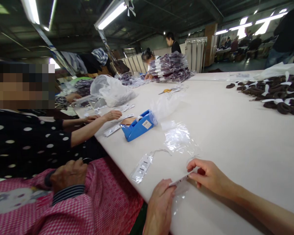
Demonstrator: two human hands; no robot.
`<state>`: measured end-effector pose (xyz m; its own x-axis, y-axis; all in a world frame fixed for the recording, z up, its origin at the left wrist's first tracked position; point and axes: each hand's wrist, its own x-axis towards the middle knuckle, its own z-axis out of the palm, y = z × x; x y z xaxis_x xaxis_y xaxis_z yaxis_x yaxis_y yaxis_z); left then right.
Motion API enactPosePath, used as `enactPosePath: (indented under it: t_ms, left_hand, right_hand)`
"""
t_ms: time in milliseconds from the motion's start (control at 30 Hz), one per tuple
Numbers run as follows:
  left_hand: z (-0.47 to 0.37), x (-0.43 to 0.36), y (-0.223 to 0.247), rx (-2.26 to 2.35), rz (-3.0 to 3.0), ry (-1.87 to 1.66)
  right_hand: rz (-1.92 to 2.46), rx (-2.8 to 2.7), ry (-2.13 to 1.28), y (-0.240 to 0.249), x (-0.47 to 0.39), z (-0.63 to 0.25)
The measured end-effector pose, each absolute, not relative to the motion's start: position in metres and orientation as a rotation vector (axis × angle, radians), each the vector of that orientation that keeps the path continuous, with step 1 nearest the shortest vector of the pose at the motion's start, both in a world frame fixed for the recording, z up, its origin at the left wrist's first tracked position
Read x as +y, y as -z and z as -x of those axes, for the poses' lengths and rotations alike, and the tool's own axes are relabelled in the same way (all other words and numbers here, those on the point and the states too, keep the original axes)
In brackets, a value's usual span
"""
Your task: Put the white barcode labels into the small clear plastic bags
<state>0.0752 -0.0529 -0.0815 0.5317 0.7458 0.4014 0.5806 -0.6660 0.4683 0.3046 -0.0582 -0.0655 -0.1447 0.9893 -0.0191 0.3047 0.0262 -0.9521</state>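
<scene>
Near the edge of the desk (240, 140), a white tag (181, 180) is pinched at one end by the left hand (160, 201) and at the other by the right hand (208, 175). Clear film (179, 203) beneath could be creased or torn by an uneven pull. Farther off, the strings (162, 150) of a labelled packet (142, 166) could be snagged, and glossy sleeves (177, 137) scattered, if brushed.

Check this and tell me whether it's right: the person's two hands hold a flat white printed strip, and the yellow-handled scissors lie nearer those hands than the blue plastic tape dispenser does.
Not quite: the yellow-handled scissors lie farther from those hands than the blue plastic tape dispenser, as the head view shows. The left hand and right hand do hold the flat white printed strip.
</scene>
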Motion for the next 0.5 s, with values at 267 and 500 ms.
enactPosePath:
  t_ms: [267, 500]
  left_hand:
    - [-0.068, -0.065, 0.100, 1.199, -2.559, -0.796]
    - [-0.080, -0.079, 0.117, 1.272, -2.402, -0.981]
  right_hand:
    - [1.341, -1.741, -1.100, 0.068, -0.060, -0.308]
    - [1.243, -2.033, -0.746, 0.068, -0.059, -0.306]
